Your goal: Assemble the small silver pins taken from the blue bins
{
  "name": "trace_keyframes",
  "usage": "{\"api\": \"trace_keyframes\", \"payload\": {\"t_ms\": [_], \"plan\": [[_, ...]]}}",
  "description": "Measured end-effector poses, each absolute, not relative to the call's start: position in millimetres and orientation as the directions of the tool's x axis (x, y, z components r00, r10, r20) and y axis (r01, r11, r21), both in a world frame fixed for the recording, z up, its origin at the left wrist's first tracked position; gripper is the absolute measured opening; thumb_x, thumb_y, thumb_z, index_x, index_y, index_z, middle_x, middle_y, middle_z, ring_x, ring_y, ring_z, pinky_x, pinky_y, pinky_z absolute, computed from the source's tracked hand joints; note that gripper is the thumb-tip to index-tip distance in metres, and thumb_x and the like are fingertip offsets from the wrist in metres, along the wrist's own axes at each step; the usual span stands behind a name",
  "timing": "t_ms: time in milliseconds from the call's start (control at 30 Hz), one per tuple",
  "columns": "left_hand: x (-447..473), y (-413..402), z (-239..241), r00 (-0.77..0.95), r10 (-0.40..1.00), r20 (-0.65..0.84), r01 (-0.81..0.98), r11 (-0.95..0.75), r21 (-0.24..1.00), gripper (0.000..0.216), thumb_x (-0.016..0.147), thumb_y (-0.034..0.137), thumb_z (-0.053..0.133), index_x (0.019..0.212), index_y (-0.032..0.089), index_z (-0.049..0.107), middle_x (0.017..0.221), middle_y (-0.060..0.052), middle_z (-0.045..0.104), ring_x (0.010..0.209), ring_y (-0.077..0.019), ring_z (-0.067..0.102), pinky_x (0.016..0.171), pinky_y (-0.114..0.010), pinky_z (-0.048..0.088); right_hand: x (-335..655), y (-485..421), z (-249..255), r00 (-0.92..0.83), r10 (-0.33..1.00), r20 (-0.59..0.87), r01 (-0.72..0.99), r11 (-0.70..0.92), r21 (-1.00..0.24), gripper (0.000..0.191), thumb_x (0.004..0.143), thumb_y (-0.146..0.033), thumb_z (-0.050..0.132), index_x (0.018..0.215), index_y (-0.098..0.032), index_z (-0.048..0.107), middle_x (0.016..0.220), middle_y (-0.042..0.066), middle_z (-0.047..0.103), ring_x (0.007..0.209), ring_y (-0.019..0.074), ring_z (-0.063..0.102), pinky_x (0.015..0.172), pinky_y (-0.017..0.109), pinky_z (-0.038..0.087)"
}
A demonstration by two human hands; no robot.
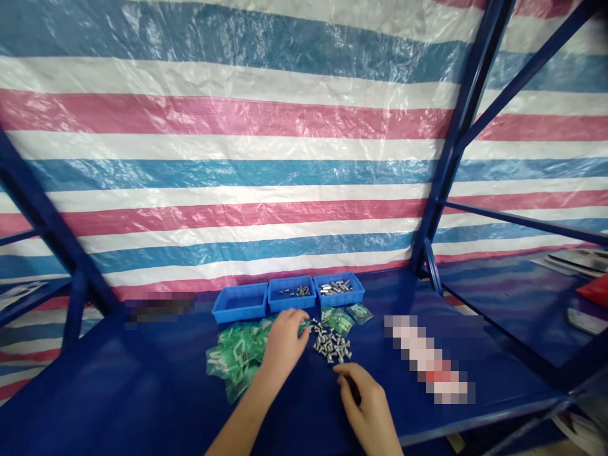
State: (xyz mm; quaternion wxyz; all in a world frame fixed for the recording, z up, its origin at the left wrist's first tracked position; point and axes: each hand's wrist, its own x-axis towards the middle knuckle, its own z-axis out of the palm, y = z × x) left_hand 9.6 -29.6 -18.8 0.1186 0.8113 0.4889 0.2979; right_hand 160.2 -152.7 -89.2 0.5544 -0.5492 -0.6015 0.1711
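My left hand (285,342) reaches over the right edge of a heap of small green-tinted plastic bags (242,348). Its thumb and fingers curl round a bit of green plastic bag (303,325), mostly hidden by the hand. Just right of it lies a loose pile of small metal screws (331,345). At the near edge of that pile is my right hand (365,399), fingers curled and the tips close to the thumb. Whatever those fingertips hold, if anything, is too small to make out. More small filled bags (338,320) lie behind the screws.
Three blue trays stand in a row at the back: the left tray (240,310), the middle tray (292,302) with a few small metal parts, and the right tray (339,297) with metal pieces. Blue frame posts (439,183) rise from the blue table (156,380) before a striped sheet.
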Motion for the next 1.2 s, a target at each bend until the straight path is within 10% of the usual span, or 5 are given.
{"api": "trace_keyframes", "payload": {"t_ms": [333,633,833,1200], "plan": [[17.4,-54.0,-47.1,0.449,0.866,0.221,0.737,-0.499,0.457,0.026,0.077,0.0,0.054,0.083,0.022,0.067,0.088,-0.005,0.07,0.09,-0.0237,0.065,0.083,-0.034,0.049,141.7,-139.4,-82.0,0.07,0.882,0.466,0.675,0.302,-0.673,0.027,0.088,-0.005,0.042,0.088,-0.02,0.065,0.086,0.008,0.066,0.085,0.0255,0.065,0.077,0.038,0.054],[-12.3,-86.0,-42.5,0.266,0.91,0.32,0.581,-0.415,0.7,0.019,0.087,0.016,0.05,0.095,0.022,0.066,0.097,-0.006,0.075,0.091,-0.0211,0.073,0.085,-0.033,0.058,148.3,-135.0,-75.5,0.114,0.882,0.456,0.427,0.372,-0.824,0.024,0.091,-0.012,0.048,0.103,-0.019,0.068,0.099,0.009,0.071,0.095,0.0247,0.068,0.086,0.037,0.054],[-20.5,-120.7,-27.8,0.123,0.975,0.182,0.161,-0.201,0.966,0.015,0.081,0.033,0.066,0.089,0.021,0.07,0.093,-0.006,0.079,0.093,-0.0232,0.075,0.087,-0.031,0.06,135.5,-144.8,-56.5,0.107,0.883,0.458,0.157,0.44,-0.884,0.019,0.091,-0.018,0.058,0.106,-0.02,0.07,0.095,0.006,0.073,0.086,0.0201,0.07,0.077,0.028,0.055],[-15.9,-143.6,-15.7,0.055,0.998,0.017,-0.019,-0.016,1.0,0.028,0.073,0.045,0.076,0.086,0.02,0.074,0.091,-0.007,0.08,0.085,-0.0255,0.075,0.082,-0.032,0.061,132.1,-152.0,-45.3,0.103,0.857,0.505,0.121,0.493,-0.861,0.012,0.089,-0.014,0.063,0.089,-0.022,0.073,0.084,0.003,0.073,0.079,0.0179,0.069,0.072,0.025,0.052]]}}
